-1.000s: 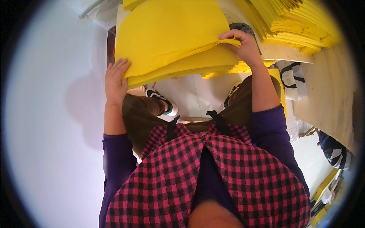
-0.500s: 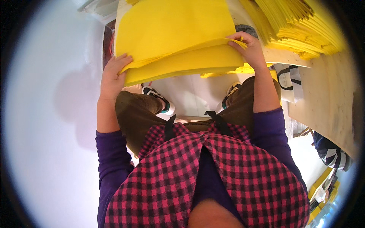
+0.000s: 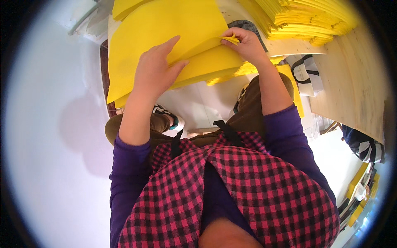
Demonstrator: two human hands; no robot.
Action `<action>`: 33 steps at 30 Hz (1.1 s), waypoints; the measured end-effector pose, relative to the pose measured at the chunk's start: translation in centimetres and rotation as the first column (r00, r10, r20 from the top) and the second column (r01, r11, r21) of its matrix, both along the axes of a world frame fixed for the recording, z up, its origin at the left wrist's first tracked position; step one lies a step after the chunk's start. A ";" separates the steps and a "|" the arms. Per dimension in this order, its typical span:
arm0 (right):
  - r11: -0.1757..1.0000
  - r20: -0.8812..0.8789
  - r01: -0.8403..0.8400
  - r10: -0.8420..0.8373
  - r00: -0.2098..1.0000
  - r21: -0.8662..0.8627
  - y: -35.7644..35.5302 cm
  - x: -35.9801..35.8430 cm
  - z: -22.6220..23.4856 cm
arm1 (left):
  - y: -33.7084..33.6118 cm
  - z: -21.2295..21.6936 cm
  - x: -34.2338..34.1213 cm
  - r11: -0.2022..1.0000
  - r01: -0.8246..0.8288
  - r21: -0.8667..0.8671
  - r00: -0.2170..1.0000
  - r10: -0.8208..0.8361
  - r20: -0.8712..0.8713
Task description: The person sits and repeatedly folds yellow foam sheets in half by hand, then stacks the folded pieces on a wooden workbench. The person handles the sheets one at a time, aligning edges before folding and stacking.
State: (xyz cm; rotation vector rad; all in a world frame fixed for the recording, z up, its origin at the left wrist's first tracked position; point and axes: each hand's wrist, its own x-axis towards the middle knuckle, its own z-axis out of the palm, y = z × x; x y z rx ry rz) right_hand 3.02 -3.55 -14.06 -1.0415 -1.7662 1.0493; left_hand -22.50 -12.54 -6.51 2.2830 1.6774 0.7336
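Note:
Yellow fabric sheets lie stacked on the table in front of me, their near edges hanging over its front. Between the thumb and fingers of my right hand is the right corner of the top yellow sheet, lifted and slightly folded. My left hand is over the sheet's near left part, thumb and fingers spread, with nothing held. Whether its palm touches the fabric I cannot tell.
Thick piles of folded yellow fabric stand at the far right. A dark grey rounded thing lies beyond my right hand. A wooden board runs along the right, near a white bag with black handles. A white wall rises at left.
My left hand has let go of the sheet's left edge and moved right, fingers spreading. My right hand keeps its pinch on the right corner. The view has shifted slightly.

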 end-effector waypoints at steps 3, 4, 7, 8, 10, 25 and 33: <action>0.999 0.009 -0.023 0.023 1.000 -0.035 -0.2 0.3 0.2 | 1.8 -0.7 1.8 0.997 0.028 0.070 0.999 -0.026 -0.025; 0.999 -0.006 -0.049 0.049 0.999 -0.015 -0.3 0.5 0.2 | 2.1 -1.1 2.3 0.993 0.043 0.107 0.999 -0.040 -0.028; 0.991 -0.072 0.057 -0.049 0.996 0.118 -0.4 1.1 0.2 | 2.6 -2.0 3.0 0.997 -0.036 -0.067 0.999 0.038 0.022; 0.990 -0.077 0.078 -0.069 0.995 0.117 -0.4 1.6 0.3 | 2.5 -2.2 3.0 0.993 -0.063 -0.098 0.993 0.072 0.089; 0.991 -0.074 0.107 -0.101 0.992 0.079 -0.5 3.1 0.7 | 2.3 -2.6 3.0 0.967 -0.143 -0.212 0.962 0.186 0.198; 0.979 0.203 -0.153 0.178 0.963 -0.135 -1.4 4.0 1.0 | 2.0 -3.6 3.1 1.000 -0.025 -0.012 0.991 0.027 0.129; 0.983 0.139 -0.154 0.166 0.976 -0.098 -1.7 3.8 1.1 | 1.7 -4.3 2.8 0.996 0.027 0.090 0.995 -0.036 0.096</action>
